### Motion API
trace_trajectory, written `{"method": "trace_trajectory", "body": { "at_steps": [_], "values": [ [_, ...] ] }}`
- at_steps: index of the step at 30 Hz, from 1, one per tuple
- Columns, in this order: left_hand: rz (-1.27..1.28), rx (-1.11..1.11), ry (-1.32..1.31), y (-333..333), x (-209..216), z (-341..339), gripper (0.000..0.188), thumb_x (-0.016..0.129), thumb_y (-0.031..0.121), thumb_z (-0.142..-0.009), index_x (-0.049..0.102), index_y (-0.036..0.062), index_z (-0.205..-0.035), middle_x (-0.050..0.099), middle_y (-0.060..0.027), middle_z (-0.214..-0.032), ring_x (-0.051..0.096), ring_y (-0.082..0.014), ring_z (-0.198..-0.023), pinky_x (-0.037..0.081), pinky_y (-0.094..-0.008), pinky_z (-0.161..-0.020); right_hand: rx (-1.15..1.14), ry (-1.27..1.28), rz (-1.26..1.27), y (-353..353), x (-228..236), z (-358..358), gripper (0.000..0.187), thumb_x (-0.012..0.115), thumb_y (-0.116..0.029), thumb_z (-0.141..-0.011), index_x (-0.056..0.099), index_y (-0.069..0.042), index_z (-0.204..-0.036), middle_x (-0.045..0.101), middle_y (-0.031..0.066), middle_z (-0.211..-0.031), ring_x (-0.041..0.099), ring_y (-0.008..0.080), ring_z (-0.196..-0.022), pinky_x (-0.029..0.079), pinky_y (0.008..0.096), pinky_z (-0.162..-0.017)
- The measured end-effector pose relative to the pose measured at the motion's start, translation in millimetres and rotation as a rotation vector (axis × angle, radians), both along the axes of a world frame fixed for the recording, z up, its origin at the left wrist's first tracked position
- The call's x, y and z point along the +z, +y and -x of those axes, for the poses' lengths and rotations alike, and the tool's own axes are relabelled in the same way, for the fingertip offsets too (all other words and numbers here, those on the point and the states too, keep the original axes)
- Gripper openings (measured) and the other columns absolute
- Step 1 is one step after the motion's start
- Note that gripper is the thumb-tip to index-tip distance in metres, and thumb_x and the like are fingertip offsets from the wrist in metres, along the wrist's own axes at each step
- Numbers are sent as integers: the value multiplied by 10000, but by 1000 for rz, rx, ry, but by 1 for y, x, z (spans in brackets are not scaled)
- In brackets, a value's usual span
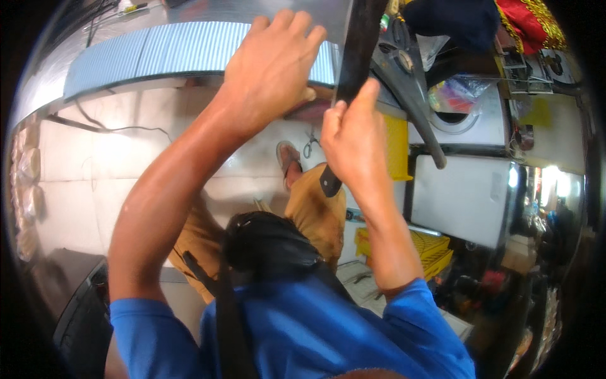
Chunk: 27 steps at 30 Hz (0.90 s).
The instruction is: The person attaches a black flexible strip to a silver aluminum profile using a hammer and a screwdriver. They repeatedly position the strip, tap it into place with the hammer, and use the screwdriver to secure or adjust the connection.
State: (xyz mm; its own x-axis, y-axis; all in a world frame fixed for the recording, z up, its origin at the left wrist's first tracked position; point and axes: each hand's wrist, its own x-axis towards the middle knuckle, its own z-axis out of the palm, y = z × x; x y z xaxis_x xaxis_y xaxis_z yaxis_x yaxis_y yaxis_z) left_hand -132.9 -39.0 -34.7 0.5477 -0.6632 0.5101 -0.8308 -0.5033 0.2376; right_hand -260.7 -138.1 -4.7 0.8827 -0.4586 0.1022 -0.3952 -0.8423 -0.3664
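My left hand [271,66] lies palm down over a light-blue ribbed strip [158,54] that runs along the near edge of a shiny grey worktop [208,9]. Its fingers reach forward, slightly bent and somewhat apart, and I see nothing held in them. To the right, my right hand [356,136] is wrapped round the handle of a long, flat, dark knife-like tool [360,54]. The broad dark blade points away from me, past the right end of the strip, with a paler left edge. Below my fist the riveted handle butt shows. The blade's far end is cut off by the frame.
Scissors [309,145] lie on the pale tiled floor [126,158] by my foot. At right are a grey curved bar [413,101], yellow crates [435,256], a white panel [461,199] and red cloth with gold trim [527,25]. A dark seat [79,316] stands at lower left.
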Motion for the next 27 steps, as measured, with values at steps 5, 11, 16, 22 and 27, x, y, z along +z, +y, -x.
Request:
{"method": "trace_trajectory", "body": {
  "at_steps": [5, 11, 16, 22, 27],
  "values": [
    [53, 30, -14, -7, -5, -7, 552, 904, 336, -630, 695, 41, -1047, 642, -81, -1053, 609, -267, -1093, 484, -408, -902, -22, -10, 84, 1, 1, -7, 326, 560, -97, -926, 366, 98, -1100, 651, 372, -771, 656, 562, -791, 520, 614, -742],
    [26, -18, 63, -6, -5, -7, 616, 933, 344, -598, 683, 24, -1061, 625, -87, -1084, 592, -280, -1134, 496, -432, -929, -71, 56, 144, 9, 5, -6, 338, 573, -100, -923, 368, 99, -1103, 668, 354, -794, 672, 538, -831, 525, 597, -774],
    [44, -35, 43, -1, -10, -5, 573, 931, 331, -606, 692, 32, -1032, 626, -71, -1054, 602, -261, -1115, 498, -428, -906, -104, -60, 165, 11, -12, -5, 329, 573, -88, -924, 368, 85, -1114, 644, 336, -722, 645, 550, -723, 504, 624, -670],
    [58, -34, 7, 0, -4, -3, 543, 926, 320, -607, 695, 27, -1001, 628, -69, -1039, 612, -260, -1091, 499, -418, -886, -135, -176, 156, 19, -23, 0, 320, 561, -75, -918, 377, 88, -1123, 623, 350, -699, 624, 564, -681, 483, 645, -616],
    [83, 20, -170, 0, -6, -5, 460, 846, 303, -750, 673, 20, -1069, 603, -64, -993, 604, -223, -984, 505, -375, -802, -125, -11, 169, 19, -4, -9, 330, 569, -81, -917, 373, 86, -1122, 640, 365, -757, 639, 561, -739, 506, 633, -686]
  ]
}}
